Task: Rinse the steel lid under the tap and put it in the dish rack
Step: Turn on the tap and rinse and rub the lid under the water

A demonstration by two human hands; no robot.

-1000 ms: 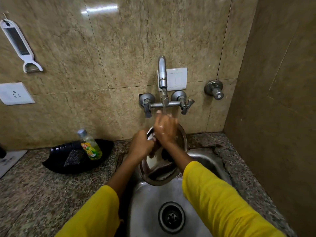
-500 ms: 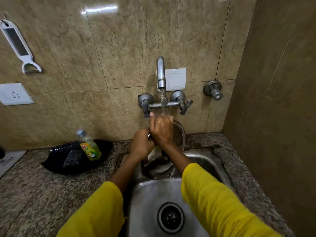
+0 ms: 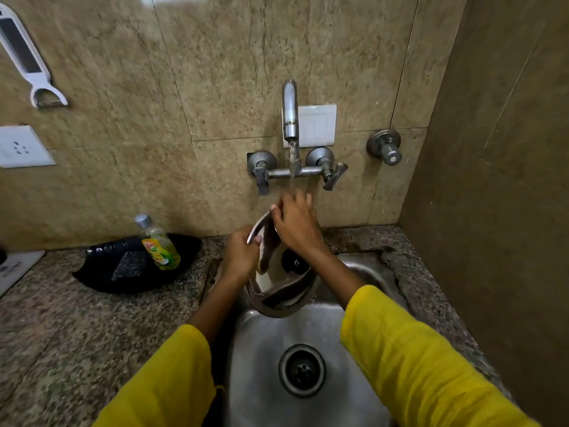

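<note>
lid: you hold the steel lid (image 3: 278,277) tilted on edge over the sink (image 3: 264,359), below the tap (image 3: 290,112).
left hand (image 3: 238,257): clamped on the lid's left rim.
right hand (image 3: 295,224): flat on its top edge, in the stream.
tip: turn the lid so water reaches both faces.
sink: holds no other dishes.
black tray (image 3: 101,272): holds 1 soap bottle (image 3: 158,245) and 1 scrub pad (image 3: 129,268).
</note>
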